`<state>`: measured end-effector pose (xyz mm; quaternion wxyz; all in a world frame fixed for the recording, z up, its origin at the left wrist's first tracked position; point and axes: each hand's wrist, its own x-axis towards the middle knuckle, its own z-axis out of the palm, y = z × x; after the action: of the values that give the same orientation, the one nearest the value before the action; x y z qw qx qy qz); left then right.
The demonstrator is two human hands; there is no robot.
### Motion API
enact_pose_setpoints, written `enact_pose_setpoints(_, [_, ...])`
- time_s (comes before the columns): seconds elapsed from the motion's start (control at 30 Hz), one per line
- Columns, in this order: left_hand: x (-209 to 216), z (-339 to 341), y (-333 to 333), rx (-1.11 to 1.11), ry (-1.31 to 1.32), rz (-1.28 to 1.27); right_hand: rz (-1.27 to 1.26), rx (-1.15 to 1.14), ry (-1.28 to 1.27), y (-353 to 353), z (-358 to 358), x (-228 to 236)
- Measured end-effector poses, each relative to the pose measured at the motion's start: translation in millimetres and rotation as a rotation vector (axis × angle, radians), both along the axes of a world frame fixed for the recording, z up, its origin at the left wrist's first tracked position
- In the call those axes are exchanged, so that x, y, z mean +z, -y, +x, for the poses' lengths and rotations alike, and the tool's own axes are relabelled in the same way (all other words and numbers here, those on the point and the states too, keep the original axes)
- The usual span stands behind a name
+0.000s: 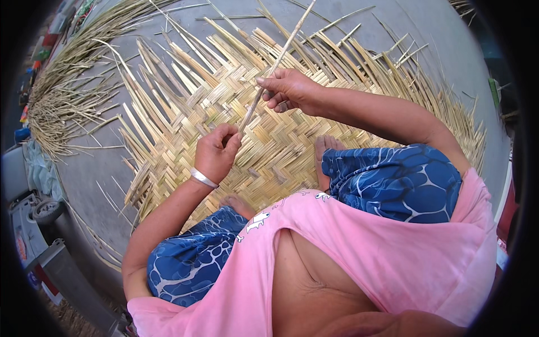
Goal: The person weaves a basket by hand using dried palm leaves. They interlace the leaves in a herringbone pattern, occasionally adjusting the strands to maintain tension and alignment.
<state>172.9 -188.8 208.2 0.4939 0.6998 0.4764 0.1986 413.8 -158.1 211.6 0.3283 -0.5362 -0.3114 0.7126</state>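
A long, thin plant strip [286, 47] slants up and away to the right over a woven mat [269, 163]. My left hand [217, 150], with a silver bangle at the wrist, pinches its lower end. Farther up, my right hand [291, 91] grips the same strip between thumb and fingers. The mat is pale yellow-green in a zigzag weave, with loose strip ends fanning out along its far and side edges. Both hands are above the mat, and my feet [325, 154] rest on it.
A large bundle of dry stalks [73, 84] lies on the grey floor [90, 174] at the far left. A grey object with a wheel [49, 211] stands at the left edge. Loose stalk ends stick out over the floor around the mat.
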Motion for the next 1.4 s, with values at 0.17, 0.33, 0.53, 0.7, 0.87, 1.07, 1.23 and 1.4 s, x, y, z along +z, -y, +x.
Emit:
enact_pose_setpoints(0.17, [13.0, 6.4, 7.3, -0.050, -0.136, 0.238, -0.118, -0.036, -0.021, 3.9, -1.3, -16.6])
enact_pose_setpoints(0.33, [9.8, 5.7, 7.6, -0.165, -0.231, 0.159, -0.116, -0.039, -0.052, 7.9, -3.8, -6.9])
enact_pose_setpoints(0.53, [-6.2, 6.6, -4.0, -0.026, 0.164, -0.291, 0.017, 0.179, -0.051, 7.4, -26.1, 1.4])
enact_pose_setpoints(0.7, [-16.7, 0.8, -10.8, 0.054, 0.210, -0.292, 0.064, 0.194, 0.050, 10.4, -40.5, -0.7])
enact_pose_setpoints(0.87, [-11.7, 0.0, -5.0, 0.131, 0.260, -0.431, 0.118, 0.240, 0.107, 7.9, -45.1, -2.0])
enact_pose_setpoints(1.07, [-27.3, -17.5, -6.2, 0.081, 0.112, -0.521, 0.539, 0.244, 0.166, -13.2, -57.5, 4.0])
enact_pose_setpoints(1.23, [-50.3, -33.6, 0.0, 0.128, 0.237, -0.487, 0.534, 0.178, 0.182, -46.4, -66.9, 5.7])
enact_pose_setpoints(1.4, [-36.7, -46.6, -17.3, 0.135, 0.299, -0.409, 0.512, 0.323, 0.123, -58.1, -108.6, 27.6])
